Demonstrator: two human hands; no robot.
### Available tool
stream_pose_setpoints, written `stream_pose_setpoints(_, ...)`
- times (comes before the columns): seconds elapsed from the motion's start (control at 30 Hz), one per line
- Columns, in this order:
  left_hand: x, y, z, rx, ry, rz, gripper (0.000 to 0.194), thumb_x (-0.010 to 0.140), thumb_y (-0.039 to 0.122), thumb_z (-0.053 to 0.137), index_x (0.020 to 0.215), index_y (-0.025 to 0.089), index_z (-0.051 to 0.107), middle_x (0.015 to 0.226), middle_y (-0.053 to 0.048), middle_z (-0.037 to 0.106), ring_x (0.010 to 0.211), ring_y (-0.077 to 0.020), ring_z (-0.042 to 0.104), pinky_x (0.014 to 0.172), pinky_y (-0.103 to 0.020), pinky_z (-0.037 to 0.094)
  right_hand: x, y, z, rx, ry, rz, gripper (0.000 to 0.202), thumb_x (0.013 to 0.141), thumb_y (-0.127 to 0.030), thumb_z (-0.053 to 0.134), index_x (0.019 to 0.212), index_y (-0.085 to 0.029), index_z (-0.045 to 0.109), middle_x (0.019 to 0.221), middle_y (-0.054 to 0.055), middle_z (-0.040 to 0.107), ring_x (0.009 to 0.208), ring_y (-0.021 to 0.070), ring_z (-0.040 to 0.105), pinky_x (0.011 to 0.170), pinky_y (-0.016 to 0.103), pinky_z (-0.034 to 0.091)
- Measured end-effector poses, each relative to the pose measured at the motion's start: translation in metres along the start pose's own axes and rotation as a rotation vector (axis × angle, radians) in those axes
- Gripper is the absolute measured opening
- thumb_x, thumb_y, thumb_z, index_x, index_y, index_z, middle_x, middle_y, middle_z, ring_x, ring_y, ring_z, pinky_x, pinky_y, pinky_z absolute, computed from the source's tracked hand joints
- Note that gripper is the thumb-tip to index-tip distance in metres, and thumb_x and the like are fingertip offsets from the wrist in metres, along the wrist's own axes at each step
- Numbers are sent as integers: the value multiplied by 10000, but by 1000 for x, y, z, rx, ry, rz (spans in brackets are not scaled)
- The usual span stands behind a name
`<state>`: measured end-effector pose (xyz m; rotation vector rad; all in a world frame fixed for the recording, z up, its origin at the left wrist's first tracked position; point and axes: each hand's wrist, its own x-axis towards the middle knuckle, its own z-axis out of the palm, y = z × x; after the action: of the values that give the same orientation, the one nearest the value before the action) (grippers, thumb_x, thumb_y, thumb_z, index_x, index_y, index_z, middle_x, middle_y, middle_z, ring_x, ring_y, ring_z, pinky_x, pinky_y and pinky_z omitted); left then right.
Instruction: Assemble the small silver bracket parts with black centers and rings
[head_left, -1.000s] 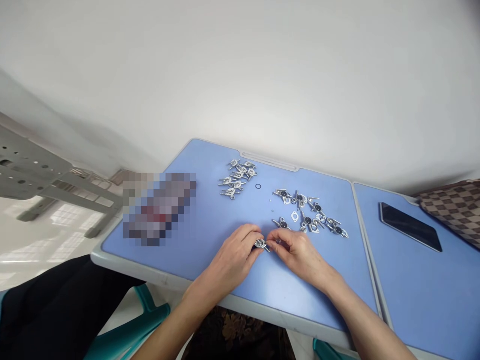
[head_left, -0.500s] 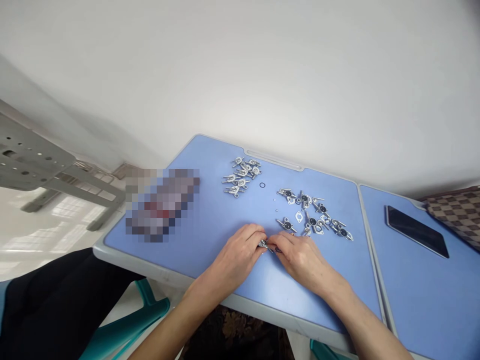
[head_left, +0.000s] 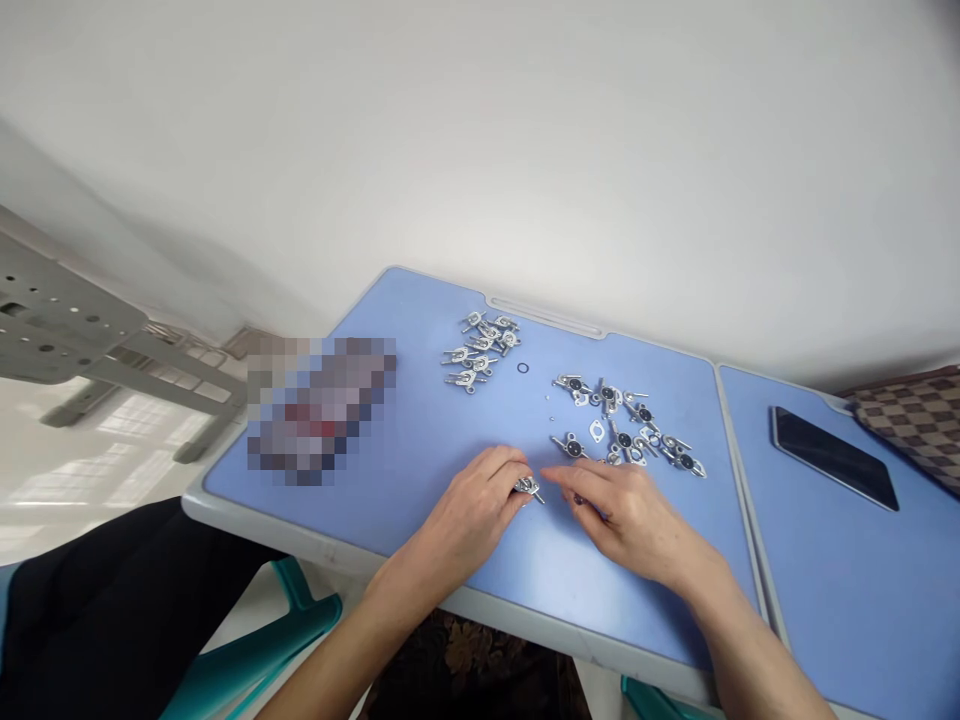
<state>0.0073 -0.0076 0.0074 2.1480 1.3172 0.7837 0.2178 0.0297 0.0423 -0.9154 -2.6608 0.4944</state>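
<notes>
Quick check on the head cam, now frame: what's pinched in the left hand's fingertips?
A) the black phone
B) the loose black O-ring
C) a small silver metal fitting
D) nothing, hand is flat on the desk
C: the left hand pinches a small silver metal fitting at its fingertips, while the black phone lies on the neighbouring desk and the loose black O-ring sits far up the blue desk.

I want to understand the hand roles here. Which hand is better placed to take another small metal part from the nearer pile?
Probably the right hand: it is open and lies beside the nearer pile of metal parts. The left hand already pinches one small metal part.
</notes>
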Motion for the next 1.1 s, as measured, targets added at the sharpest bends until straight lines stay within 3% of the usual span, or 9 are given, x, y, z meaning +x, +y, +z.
stream_pose_setpoints(0.37, 0, -3, 2, 17, 31, 13, 157, 896, 100, 561, 1032, 179, 572, 1073, -51, 619, 996, -189, 612, 865, -345, 546, 0, -10, -1, -224, -141, -53, 397, 860, -49, 444, 1188, -172, 630, 715, 12, 627, 525, 120, 504, 495, 275, 249)
stream_pose_setpoints(0.57, 0, -4, 3, -12, 21, 10, 158, 908, 110, 549, 1045, 188, 566, 1083, -56, 611, 1016, -189, 602, 883, -349, 533, 0, -10, -1, -138, -180, -4, 415, 863, -54, 437, 1221, -190, 597, 735, 14, 629, 553, 129, 523, 514, 264, 296)
stream_pose_setpoints(0.73, 0, -4, 2, -28, 10, 7, 113, 927, 136, 526, 1013, 189, 577, 1062, -57, 612, 993, -189, 605, 870, -348, 529, 0, -10, -15, 317, -28, 167, 244, 921, -163, 443, 1125, -200, 571, 938, 46, 645, 772, 161, 591, 696, 298, 463)
stream_pose_setpoints(0.87, 1, -3, 0, -40, 16, 11, 117, 926, 129, 520, 999, 194, 583, 1059, -55, 618, 992, -184, 606, 863, -331, 524, -2, -4, -26, 706, 127, 252, 223, 1004, -272, 394, 1029, -223, 610, 901, 45, 627, 823, 165, 597, 739, 306, 507)
stream_pose_setpoints(1.0, 1, -2, -1, -40, 16, 10, 127, 919, 115, 526, 1002, 193, 582, 1055, -52, 619, 976, -178, 611, 858, -320, 522, -2, 6, -24, 723, 261, 206, 196, 951, -329, 551, 1047, -261, 707, 1053, 66, 619, 1028, 207, 577, 888, 365, 492)
stream_pose_setpoints(1.1, 2, -2, 0, -41, 17, 7, 124, 922, 118, 521, 996, 194, 586, 1044, -52, 619, 970, -178, 610, 854, -319, 520, -1, 7, -17, 774, 317, 239, 181, 938, -314, 584, 1061, -274, 711, 949, 38, 646, 843, 161, 625, 769, 319, 529)
